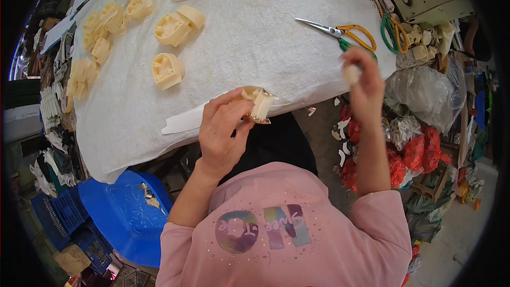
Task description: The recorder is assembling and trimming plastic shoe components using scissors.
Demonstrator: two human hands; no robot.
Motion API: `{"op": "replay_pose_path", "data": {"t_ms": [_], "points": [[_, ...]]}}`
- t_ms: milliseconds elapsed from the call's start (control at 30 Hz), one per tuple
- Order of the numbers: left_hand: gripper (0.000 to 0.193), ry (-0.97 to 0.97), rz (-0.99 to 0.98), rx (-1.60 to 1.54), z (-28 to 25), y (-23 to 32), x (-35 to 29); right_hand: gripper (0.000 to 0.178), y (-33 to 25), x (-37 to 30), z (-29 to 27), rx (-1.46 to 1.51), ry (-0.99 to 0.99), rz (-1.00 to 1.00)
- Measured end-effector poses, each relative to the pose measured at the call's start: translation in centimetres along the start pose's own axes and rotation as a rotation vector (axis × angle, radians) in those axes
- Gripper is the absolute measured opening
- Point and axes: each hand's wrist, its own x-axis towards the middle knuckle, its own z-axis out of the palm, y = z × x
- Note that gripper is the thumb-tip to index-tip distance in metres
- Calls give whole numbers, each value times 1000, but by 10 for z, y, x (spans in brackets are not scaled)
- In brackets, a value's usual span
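My left hand (220,127) grips a cream plastic part with shiny gold edges (261,106) just over the near edge of the cloth-covered table. Its fingers and thumb close around the part's left side. My right hand (366,82) is raised at the table's right edge, blurred by motion. Its fingers curl around a small pale thing (351,75), too smeared to name. Just beyond it lie scissors with orange and green handles (340,32), blades pointing left. A white flat strip (183,120) rests on the cloth beside my left hand.
Several cream plastic parts (168,70) lie across the left and far side of the white cloth (249,37). A second pair of scissors (394,34) sits at the right edge. A blue basin (125,223) stands below left. Red bags (419,151) and clear plastic (427,87) crowd the right.
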Motion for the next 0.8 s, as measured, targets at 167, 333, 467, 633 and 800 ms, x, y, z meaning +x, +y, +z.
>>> {"op": "replay_pose_path", "data": {"t_ms": [167, 333, 467, 633, 800], "points": [[36, -111, 117, 254, 12, 1, 11, 46, 62, 29, -47, -854, -229, -190], [35, -257, 80, 198, 13, 3, 14, 55, 53, 45, -39, -721, -285, -189], [34, -319, 119, 316, 11, 11, 24, 60, 33, 27, -33, -590, -253, -124], [29, -358, -101, 124, 14, 0, 14, 63, -12, -38, -34, -21, -407, 294], [22, -311, -147, 111, 18, 3, 15, 54, -31, -88, -21, 280, -643, 595]]}}
